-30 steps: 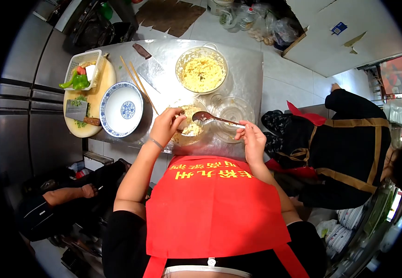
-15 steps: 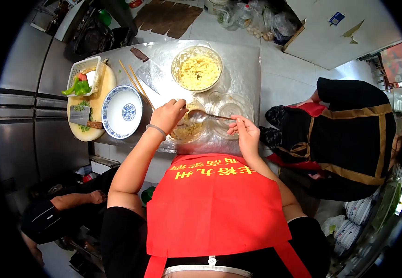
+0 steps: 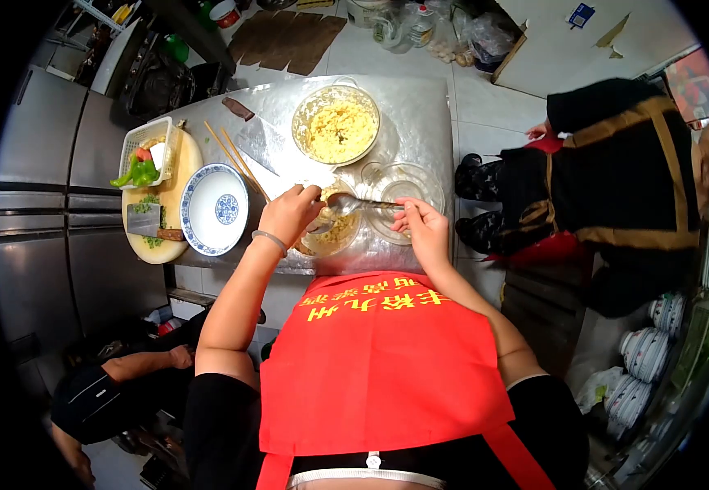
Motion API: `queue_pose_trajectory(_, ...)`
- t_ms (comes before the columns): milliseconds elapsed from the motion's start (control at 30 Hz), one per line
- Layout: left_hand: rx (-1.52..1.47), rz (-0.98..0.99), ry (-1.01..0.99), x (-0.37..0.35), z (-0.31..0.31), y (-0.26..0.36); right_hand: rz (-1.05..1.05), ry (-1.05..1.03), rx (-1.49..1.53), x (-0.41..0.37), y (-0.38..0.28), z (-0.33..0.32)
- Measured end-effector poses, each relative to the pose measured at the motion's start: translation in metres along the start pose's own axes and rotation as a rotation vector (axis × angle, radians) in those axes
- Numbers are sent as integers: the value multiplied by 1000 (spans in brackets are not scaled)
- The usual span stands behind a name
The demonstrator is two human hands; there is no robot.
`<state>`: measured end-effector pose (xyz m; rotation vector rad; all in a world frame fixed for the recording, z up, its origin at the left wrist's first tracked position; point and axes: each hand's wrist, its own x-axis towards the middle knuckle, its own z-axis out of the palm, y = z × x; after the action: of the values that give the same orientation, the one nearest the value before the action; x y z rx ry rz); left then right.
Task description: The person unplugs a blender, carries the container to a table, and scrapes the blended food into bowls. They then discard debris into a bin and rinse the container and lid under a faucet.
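Note:
My right hand holds the handle of a metal spoon, whose head lies over a small glass bowl of yellowish filling. My left hand curls over that bowl's left rim, with its fingertips by the spoon's head. What is under the fingers is hidden. An empty glass bowl stands just right of the small one. A larger bowl of the same yellow mix sits further back on the steel table.
A blue-and-white plate, chopsticks and a cleaver lie to the left. A round board carries a second cleaver, chopped greens and a white basket of peppers. One person stands at the right and another crouches at lower left.
The spoon's head has dropped from above the small bowl to my left fingertips. My right hand came in leftward. The person at the right moved further back.

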<state>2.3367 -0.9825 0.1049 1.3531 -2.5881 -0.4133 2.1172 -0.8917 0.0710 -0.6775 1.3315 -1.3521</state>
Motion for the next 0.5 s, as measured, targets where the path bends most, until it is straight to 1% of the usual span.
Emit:
queue_pose_trajectory(67,-30,49,57,-3,2,0,11,-34,12,-2,0,0)
queue_pose_trajectory(133,-48,103,89,-6,4,-3,-19,10,-25,0,0,1)
queue_pose_trajectory(267,-60,94,84,-10,1,-1,-29,-41,-30,0,-2,-2)
queue_pose_trajectory(333,-57,125,108,-11,-1,0,9,-42,-58,-2,1,1)
queue_pose_trajectory(400,-71,133,112,-11,3,-2,-97,42,-178,1,0,2)
queue_pose_trajectory(500,-67,136,106,-11,3,-3,-101,14,-185,0,-2,6)
